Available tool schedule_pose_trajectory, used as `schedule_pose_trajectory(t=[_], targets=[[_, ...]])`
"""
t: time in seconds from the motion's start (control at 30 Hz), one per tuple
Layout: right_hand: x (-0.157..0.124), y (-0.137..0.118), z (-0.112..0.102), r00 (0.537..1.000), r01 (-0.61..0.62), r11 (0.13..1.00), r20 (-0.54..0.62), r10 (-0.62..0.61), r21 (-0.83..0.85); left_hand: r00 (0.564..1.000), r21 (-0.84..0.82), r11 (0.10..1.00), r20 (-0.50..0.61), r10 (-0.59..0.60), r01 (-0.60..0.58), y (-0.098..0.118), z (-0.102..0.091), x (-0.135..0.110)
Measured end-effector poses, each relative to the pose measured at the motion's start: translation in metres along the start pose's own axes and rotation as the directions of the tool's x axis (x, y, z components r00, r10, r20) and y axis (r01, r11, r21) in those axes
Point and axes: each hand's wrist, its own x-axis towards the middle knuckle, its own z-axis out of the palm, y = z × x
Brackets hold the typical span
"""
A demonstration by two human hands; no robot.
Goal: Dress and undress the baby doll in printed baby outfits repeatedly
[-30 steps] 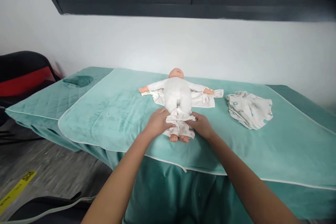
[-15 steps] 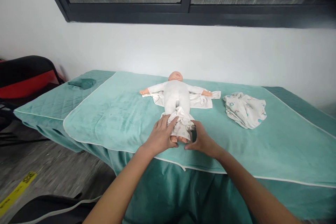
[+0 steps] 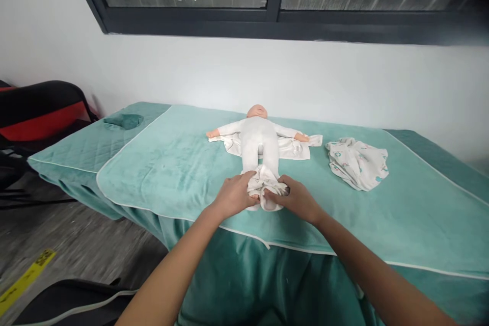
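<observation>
A baby doll (image 3: 260, 137) with a white cloth body lies on its back, head toward the wall and arms spread, on top of an opened white baby shirt (image 3: 301, 150). Bunched around its lower legs is a pair of white printed baby pants (image 3: 263, 178). My left hand (image 3: 236, 194) grips the pants from the left side. On the other side my right hand (image 3: 296, 198) pinches the same fabric, its thumb over the front. The doll's feet are mostly covered by cloth and fingers.
A folded white patterned cloth (image 3: 358, 163) rests right of the doll. The green covered bed (image 3: 153, 173) has a face hole (image 3: 124, 121) at its left end. A red and black chair (image 3: 42, 112) stands at left. A windowed wall is behind.
The pants have slid down from the doll's thighs to its lower legs, showing more of the white legs. My hands have closed tighter on the bunched fabric.
</observation>
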Motion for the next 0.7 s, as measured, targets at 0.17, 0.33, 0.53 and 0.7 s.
schedule_pose_trajectory(t=[0.17, 0.33, 0.53, 0.7], targets=[[-0.011, -0.012, -0.008, 0.987, -0.114, 0.952, 0.141, 0.077, 0.283, 0.999, -0.071, 0.997, 0.028, -0.039, 0.041, 0.01, -0.005, -0.011], [-0.025, -0.015, -0.01, 0.974, -0.115, 0.937, 0.225, 0.04, 0.33, 0.998, -0.065, 0.998, 0.055, 0.016, -0.013, 0.016, -0.003, -0.027], [-0.04, -0.011, -0.007, 0.949, -0.081, 0.959, 0.315, -0.009, 0.272, 0.996, -0.006, 0.999, 0.076, 0.042, -0.042, 0.012, -0.006, -0.04], [-0.036, -0.006, 0.005, 0.983, -0.126, 0.972, 0.155, 0.096, 0.199, 0.999, 0.114, 0.993, -0.042, 0.015, -0.01, 0.015, 0.003, -0.032]])
